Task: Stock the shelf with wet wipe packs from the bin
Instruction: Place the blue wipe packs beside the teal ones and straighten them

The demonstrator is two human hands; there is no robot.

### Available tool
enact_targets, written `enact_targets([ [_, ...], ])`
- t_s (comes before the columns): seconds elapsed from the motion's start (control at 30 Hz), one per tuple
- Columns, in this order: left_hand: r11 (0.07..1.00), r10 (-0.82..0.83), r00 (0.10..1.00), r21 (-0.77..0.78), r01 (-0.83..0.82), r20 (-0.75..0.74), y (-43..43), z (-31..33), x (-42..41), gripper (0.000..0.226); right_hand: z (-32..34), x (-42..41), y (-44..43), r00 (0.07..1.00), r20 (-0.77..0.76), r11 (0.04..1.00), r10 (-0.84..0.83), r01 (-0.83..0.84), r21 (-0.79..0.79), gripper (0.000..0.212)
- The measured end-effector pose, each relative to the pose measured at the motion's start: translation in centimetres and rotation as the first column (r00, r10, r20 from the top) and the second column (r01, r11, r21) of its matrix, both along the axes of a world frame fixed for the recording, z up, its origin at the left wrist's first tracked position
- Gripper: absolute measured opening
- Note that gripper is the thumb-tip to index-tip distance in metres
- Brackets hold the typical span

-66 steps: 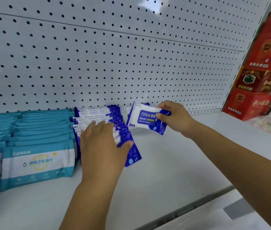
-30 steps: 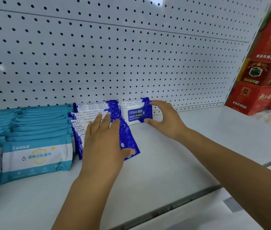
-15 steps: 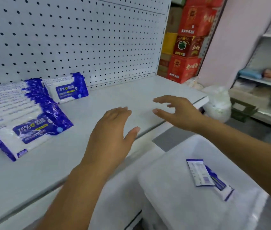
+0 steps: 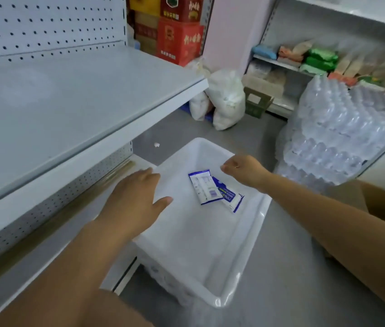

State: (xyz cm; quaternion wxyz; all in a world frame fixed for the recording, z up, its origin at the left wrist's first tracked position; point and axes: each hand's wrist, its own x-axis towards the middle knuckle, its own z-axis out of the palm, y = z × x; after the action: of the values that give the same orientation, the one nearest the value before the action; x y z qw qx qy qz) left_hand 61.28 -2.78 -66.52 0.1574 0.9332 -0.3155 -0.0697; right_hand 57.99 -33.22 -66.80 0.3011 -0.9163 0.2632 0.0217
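Over the bin [image 4: 186, 244], left hand [image 4: 134, 199] and right hand [image 4: 245, 171] hover, each grip released, empty

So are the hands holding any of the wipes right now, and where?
Nothing is held. The left hand and the right hand hover empty over the white bin, where two wet wipe packs lie untouched on the bottom.

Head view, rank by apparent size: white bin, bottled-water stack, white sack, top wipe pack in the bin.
1. white bin, though it is nearest the camera, so its lead over the stack is unsure
2. bottled-water stack
3. white sack
4. top wipe pack
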Motion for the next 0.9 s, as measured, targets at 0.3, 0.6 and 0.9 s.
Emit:
enact_targets([
  [0.3,0.943,0.094,0.986,0.331,-0.045,-0.136,0.1,-4.4,1.4,0.089,-8.7,3.2,-1.7,0.909,-0.344,0.971,-0.237,0.237,-0.044,0.051],
  [0.6,0.942,0.071,0.990,0.336,-0.026,-0.123,-0.1,-5.0,1.6,0.088,-13.3,4.0,0.6,0.877,-0.353,0.945,-0.325,0.292,-0.147,0.100],
  [0.9,0.958,0.072,0.987,0.286,-0.029,-0.142,0.0,-4.6,1.4,0.083,-11.5,3.5,1.8,0.890,-0.330,0.904,-0.316,0.388,0.181,0.069],
])
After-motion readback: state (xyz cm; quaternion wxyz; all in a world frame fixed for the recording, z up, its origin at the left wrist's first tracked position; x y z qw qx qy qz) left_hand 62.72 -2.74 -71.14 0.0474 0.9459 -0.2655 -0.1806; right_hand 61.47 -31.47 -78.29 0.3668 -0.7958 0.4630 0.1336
